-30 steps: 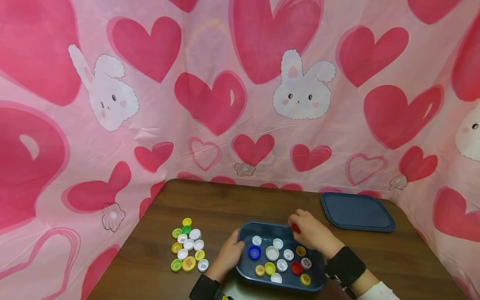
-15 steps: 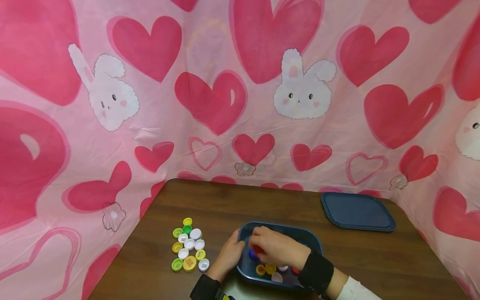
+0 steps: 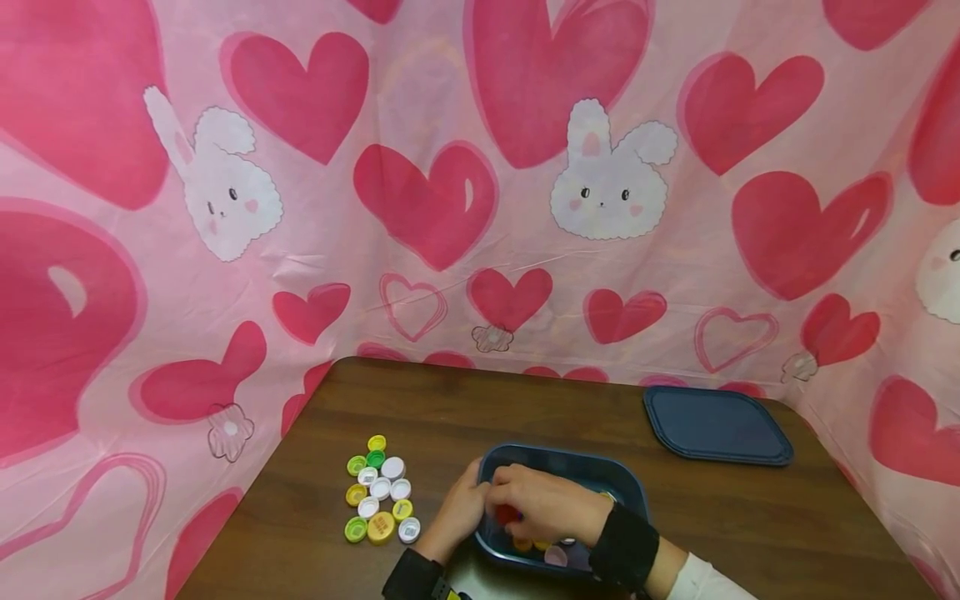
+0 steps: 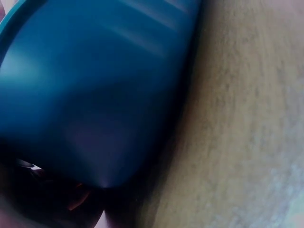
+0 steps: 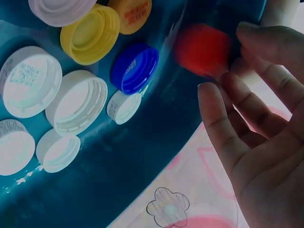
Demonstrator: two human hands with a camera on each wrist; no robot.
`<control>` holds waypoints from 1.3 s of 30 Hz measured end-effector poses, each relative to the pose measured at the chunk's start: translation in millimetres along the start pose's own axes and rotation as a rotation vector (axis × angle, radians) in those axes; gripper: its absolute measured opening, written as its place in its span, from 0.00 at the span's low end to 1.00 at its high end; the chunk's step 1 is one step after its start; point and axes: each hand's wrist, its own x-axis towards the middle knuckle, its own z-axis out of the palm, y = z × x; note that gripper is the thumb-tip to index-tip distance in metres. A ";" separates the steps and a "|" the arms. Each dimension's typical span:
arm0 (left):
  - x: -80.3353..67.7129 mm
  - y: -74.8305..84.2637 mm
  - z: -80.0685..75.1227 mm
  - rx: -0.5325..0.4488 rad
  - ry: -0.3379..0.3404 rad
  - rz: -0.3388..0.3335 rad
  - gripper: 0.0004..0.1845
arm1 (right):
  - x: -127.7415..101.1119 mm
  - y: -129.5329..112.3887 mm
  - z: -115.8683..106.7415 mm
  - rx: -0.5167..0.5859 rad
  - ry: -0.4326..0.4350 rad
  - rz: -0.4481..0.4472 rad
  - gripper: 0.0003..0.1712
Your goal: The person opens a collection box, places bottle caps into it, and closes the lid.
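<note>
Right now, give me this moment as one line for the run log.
left hand: grips blue tray wall | right hand: pinches red cap over tray | loose caps: left of tray | lid: far right

Twelve loose bottle caps (image 3: 379, 497), one blue tray (image 3: 564, 465), one blue lid (image 3: 715, 424).

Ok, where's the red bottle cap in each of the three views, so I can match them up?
Head: red bottle cap sits low center, at the right hand fingertips, inside the blue tray.
Left wrist: not in it; only the tray's outer wall and the table show.
Right wrist: upper right, blurred, at the fingertips.
Shared landmark: the blue tray.
</note>
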 end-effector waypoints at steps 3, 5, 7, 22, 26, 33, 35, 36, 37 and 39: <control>-0.1 -0.2 1.1 0.018 0.004 0.002 0.29 | -4.3 0.9 -2.6 0.003 0.010 0.020 0.11; -0.2 0.2 1.4 0.037 0.011 0.012 0.29 | -7.2 2.3 -5.2 0.004 0.015 0.051 0.12; -0.3 0.1 1.6 0.064 0.027 0.022 0.28 | -10.1 4.0 -8.4 0.006 0.023 0.088 0.13; -1.4 2.3 3.9 0.064 0.064 0.019 0.27 | -51.6 29.4 -12.7 -0.006 0.221 0.328 0.13; -1.1 2.4 3.9 0.059 0.062 0.014 0.27 | -62.1 34.5 -12.2 -0.033 0.309 0.474 0.13; -0.8 2.5 3.7 0.058 0.058 0.017 0.27 | -85.2 39.6 -11.6 -0.015 0.403 0.683 0.15; -0.4 2.3 3.7 0.066 0.060 0.023 0.27 | -93.0 42.0 -10.0 -0.013 0.405 0.697 0.15; -0.2 2.2 3.7 0.069 0.062 0.028 0.27 | -96.8 43.6 -8.5 -0.013 0.406 0.705 0.16; 0.1 2.2 3.9 0.070 0.061 0.027 0.27 | -100.6 45.0 -7.0 -0.011 0.404 0.719 0.16; 0.3 2.2 4.1 0.071 0.061 0.027 0.27 | -107.4 47.7 -3.6 -0.007 0.402 0.757 0.19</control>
